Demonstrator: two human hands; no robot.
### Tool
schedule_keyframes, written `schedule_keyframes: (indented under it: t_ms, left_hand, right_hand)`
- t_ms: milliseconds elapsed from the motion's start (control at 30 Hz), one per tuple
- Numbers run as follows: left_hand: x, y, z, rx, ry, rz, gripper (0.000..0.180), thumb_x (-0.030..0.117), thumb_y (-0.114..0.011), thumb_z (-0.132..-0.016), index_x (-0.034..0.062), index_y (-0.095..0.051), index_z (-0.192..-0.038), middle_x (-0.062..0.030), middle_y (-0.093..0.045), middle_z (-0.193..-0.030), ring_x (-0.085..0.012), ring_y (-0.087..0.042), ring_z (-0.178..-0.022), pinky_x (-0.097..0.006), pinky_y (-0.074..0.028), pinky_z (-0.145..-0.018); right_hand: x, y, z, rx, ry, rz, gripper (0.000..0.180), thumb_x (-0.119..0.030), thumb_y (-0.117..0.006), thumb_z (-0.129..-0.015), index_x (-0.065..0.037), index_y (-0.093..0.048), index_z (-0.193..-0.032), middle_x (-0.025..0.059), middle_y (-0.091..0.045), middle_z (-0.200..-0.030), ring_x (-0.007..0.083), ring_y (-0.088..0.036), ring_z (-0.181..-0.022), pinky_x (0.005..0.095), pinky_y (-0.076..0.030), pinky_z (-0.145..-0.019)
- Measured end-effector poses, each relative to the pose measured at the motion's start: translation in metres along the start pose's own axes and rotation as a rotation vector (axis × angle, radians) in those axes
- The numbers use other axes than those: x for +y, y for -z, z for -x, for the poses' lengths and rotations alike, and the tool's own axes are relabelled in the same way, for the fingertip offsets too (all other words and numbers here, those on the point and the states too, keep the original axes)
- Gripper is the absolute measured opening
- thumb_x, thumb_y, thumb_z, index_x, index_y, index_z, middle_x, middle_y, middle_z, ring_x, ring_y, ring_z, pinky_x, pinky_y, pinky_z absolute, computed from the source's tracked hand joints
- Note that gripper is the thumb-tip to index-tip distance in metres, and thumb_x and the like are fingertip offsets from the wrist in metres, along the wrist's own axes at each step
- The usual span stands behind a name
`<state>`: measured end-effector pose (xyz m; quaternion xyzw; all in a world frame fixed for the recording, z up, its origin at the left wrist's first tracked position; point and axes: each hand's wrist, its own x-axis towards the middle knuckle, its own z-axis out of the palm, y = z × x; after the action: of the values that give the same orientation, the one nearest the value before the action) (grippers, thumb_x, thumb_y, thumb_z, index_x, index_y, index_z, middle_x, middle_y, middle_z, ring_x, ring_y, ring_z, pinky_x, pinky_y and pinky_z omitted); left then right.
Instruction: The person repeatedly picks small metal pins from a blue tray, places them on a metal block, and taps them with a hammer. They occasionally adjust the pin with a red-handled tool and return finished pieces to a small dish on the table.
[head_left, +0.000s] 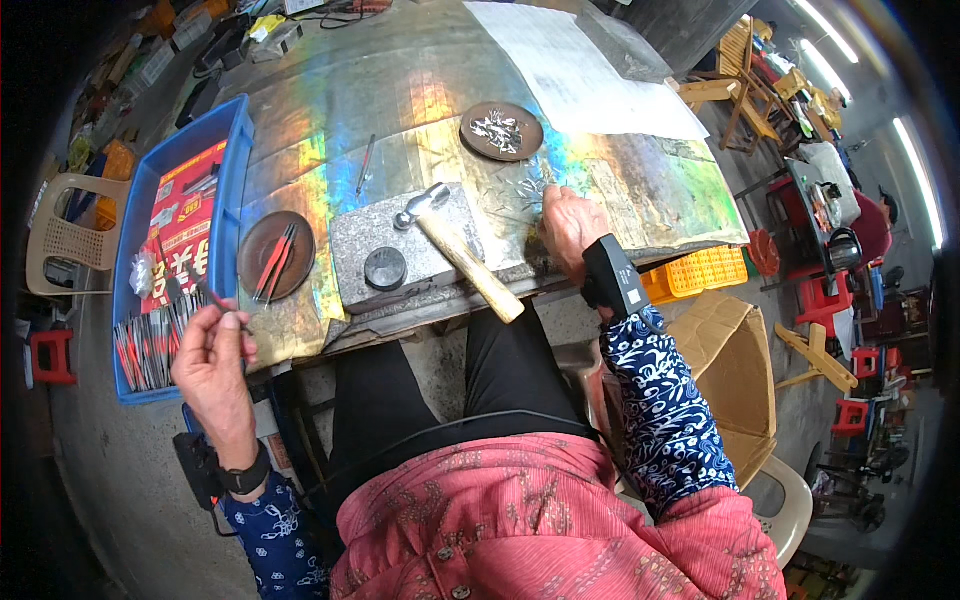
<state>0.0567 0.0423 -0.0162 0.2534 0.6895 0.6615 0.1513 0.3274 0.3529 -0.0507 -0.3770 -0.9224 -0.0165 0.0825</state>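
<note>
Thin red-tipped strip pinched between left hand fingertips, held above blue tray edge. Small silvery pieces pressed under right hand on iridescent table; right finger grip cannot be told. Strip best kept pinched near end, steady. Hammer laid on stone block. Strip's far end hard to make out.

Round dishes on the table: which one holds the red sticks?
The left dish, next to the blue tray, holds thin red sticks. The far dish, by the white paper, holds small silvery pieces instead.
</note>
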Motion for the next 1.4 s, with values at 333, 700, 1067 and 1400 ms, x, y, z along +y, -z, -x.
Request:
schedule_keyframes:
  t_ms: [333, 700, 1067, 1400]
  left_hand:
    - [0.016, -0.063, 0.017, -0.209, 0.065, 0.228, 0.022, 0.000, -0.063, -0.089, -0.0031, -0.062, -0.111, -0.0044, -0.066, -0.085, -0.0066, -0.059, -0.066, -0.018, -0.046, -0.058]
    - [0.025, -0.079, 0.031, -0.337, 0.172, 0.430, 0.020, 0.001, -0.065, -0.088, -0.0052, -0.058, -0.107, -0.0113, -0.068, -0.082, -0.0134, -0.065, -0.067, -0.021, -0.052, -0.055]
    - [0.033, -0.081, 0.049, -0.421, 0.369, 0.792, 0.023, 0.008, -0.059, -0.094, -0.0004, -0.052, -0.114, -0.0179, -0.067, -0.095, -0.0241, -0.070, -0.083, -0.031, -0.060, -0.063]
    - [0.035, -0.082, 0.054, -0.436, 0.469, 0.941, 0.021, 0.009, -0.057, -0.095, 0.0020, -0.051, -0.114, -0.0174, -0.067, -0.096, -0.0246, -0.070, -0.082, -0.034, -0.060, -0.064]
  right_hand:
    - [-0.029, 0.050, 0.014, 0.118, 0.061, -0.437, 0.018, 0.001, -0.060, -0.076, -0.001, -0.058, -0.095, 0.0157, -0.058, -0.075, 0.0286, -0.059, -0.069, 0.0366, -0.047, -0.064]
    - [-0.097, 0.087, 0.055, 0.010, 0.098, -0.955, 0.007, 0.006, -0.061, -0.088, 0.003, -0.061, -0.094, 0.0041, -0.061, -0.075, 0.0074, -0.061, -0.068, 0.0209, -0.049, -0.060]
    - [-0.149, 0.097, 0.080, -0.072, 0.000, -1.408, 0.007, 0.001, -0.064, -0.088, 0.005, -0.063, -0.095, 0.0036, -0.062, -0.082, 0.0065, -0.058, -0.061, 0.0184, -0.046, -0.054]
    - [-0.157, 0.098, 0.086, 0.030, -0.035, -1.510, 0.006, 0.000, -0.064, -0.088, 0.005, -0.062, -0.091, 0.0036, -0.060, -0.081, 0.0055, -0.055, -0.057, 0.0188, -0.043, -0.050]
